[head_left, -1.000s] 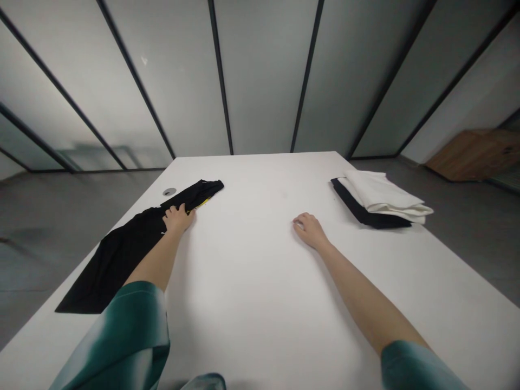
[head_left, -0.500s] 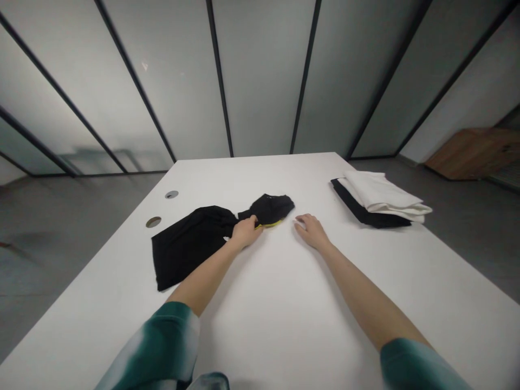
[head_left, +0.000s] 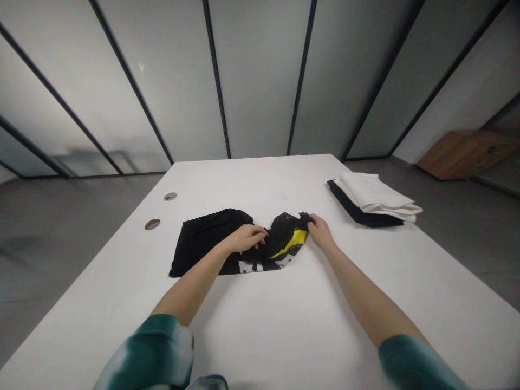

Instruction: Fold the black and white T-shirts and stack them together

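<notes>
A black garment (head_left: 207, 238) with a yellow and white print lies crumpled across the white table (head_left: 260, 325). My right hand (head_left: 320, 230) is closed on its right end, pinching a bunched corner. Over the middle of the cloth is my left hand (head_left: 247, 238), its fingers partly spread and curved down at the fabric; I see no cloth gripped in it. The print shows between my hands and along the near edge.
Folded white cloth (head_left: 376, 192) lies on folded black cloth (head_left: 363, 218) at the table's right side. Two round holes, one grey (head_left: 170, 196) and one brown-rimmed (head_left: 153, 224), are at the left. Behind stand frosted panels (head_left: 260, 81); a wooden cabinet (head_left: 467, 154) is far right.
My right hand has closed on the garment's right end. My left hand has loosened from the cloth. The garment has shifted right and spread, showing more yellow and white print.
</notes>
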Motion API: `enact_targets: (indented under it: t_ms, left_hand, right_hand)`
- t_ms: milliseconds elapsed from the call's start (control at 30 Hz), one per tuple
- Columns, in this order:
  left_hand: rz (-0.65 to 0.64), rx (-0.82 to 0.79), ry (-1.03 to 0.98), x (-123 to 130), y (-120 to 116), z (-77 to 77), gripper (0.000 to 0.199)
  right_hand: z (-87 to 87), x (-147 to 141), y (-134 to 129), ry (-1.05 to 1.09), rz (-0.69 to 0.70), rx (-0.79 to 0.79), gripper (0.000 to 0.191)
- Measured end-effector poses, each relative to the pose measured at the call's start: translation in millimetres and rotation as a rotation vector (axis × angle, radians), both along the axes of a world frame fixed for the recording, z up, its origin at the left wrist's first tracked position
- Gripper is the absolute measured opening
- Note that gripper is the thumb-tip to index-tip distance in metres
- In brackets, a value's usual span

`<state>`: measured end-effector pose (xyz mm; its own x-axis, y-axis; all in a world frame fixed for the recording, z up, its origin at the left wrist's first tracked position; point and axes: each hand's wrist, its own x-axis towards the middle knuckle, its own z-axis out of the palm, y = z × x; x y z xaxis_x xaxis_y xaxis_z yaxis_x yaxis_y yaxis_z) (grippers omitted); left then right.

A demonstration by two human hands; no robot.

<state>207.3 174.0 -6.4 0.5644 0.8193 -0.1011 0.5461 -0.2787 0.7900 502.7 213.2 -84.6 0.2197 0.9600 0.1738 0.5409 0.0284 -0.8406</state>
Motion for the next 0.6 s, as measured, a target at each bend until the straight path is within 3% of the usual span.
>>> enact_targets:
  t_ms: [100, 167, 233, 333, 467, 600]
  left_hand:
    - [0.223, 0.37, 0.139, 5, 7, -6.6, 0.035]
    - [0.177, 0.434, 0.202, 14, 11, -14.2, 0.044]
    - [0.068, 0.416, 0.28, 24, 14, -21.4, 0.061]
    - [-0.005, 0.417, 0.414, 39, 15, -27.7, 0.074]
    - [-0.03, 0.45, 0.469, 46, 20, -28.7, 0.037]
    - [0.162, 0.395, 0.269, 33, 34, -27.1, 0.034]
  right_hand:
    - [1.9, -6, 4, 0.545, -0.023, 0.09, 0.014]
    - [5.3, -8, 6, 0.83, -0.034, 0.065, 0.016]
    - [10.2, -7, 4, 0.962, -0.017, -0.013, 0.014]
    - [19.4, -2, -3, 0.936, 0.073, -0.122, 0.022]
    - [28.9, -2, -13, 0.739, 0.136, -0.222, 0.036]
    - [32.4, 1, -9, 0.393, 0.137, -0.259, 0.016]
